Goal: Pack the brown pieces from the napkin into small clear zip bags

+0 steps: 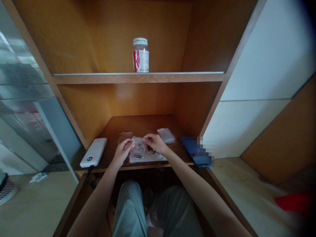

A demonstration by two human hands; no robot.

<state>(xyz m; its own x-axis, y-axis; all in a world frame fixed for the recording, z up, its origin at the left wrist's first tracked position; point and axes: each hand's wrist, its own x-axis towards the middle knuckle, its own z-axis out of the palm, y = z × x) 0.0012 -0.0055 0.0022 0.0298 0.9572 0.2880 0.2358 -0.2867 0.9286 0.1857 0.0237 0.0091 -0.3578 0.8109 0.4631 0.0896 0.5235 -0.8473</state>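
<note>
My left hand (122, 152) pinches the left edge of a small clear plastic bag (138, 150) with something small and dark in its lower part. At the bag's upper right, my right hand (156, 144) is closed, thumb and fingertips together at its edge. Below both hands lies a larger clear plastic bag (148, 159) with small dark pieces, partly covered by my right hand. Behind my left hand is another flat clear bag (125, 135). A stack of clear zip bags (167, 135) lies just beyond my right hand.
A white power bank (94, 152) with a black cable lies at the left of the wooden desk surface (138, 122). To the right is a dark blue phone (197, 152), partly pixelated. On the shelf above stands a white-capped bottle (141, 56). My knees are below the desk edge.
</note>
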